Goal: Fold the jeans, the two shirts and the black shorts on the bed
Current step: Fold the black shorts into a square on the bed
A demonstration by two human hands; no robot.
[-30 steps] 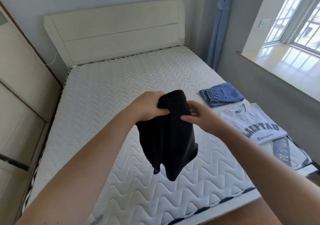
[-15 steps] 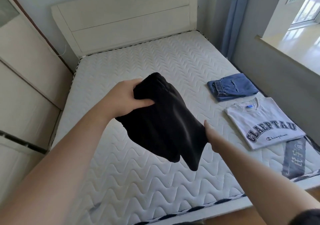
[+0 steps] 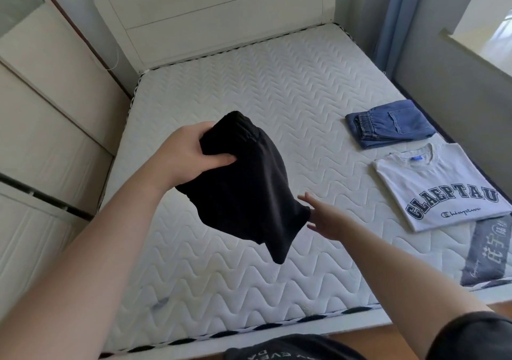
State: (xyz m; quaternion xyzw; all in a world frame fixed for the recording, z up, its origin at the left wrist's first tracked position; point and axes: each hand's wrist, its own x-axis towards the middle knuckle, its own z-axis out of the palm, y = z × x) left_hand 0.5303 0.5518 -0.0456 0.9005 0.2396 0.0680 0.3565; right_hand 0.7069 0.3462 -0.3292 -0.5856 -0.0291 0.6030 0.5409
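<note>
Shorts (image 3: 243, 190), black and bunched, hang above the bed (image 3: 249, 88), gripped at the elastic waist by the left hand (image 3: 188, 157) so the legs drop free. Beside the hem, the right hand (image 3: 322, 218) reaches with fingers spread and holds nothing, probably to catch the loose end. Folded jeans (image 3: 388, 122) and two folded shirts, white (image 3: 440, 185) and grey (image 3: 489, 251), line the bed's right edge, leaving the middle for this last piece.

Along the bed's (image 3: 277, 96) right side lie the jeans (image 3: 390, 124) farthest, a shirt (image 3: 440, 185) nearer, another shirt (image 3: 490, 251) nearest, with the shorts (image 3: 243, 188) held above its middle.
</note>
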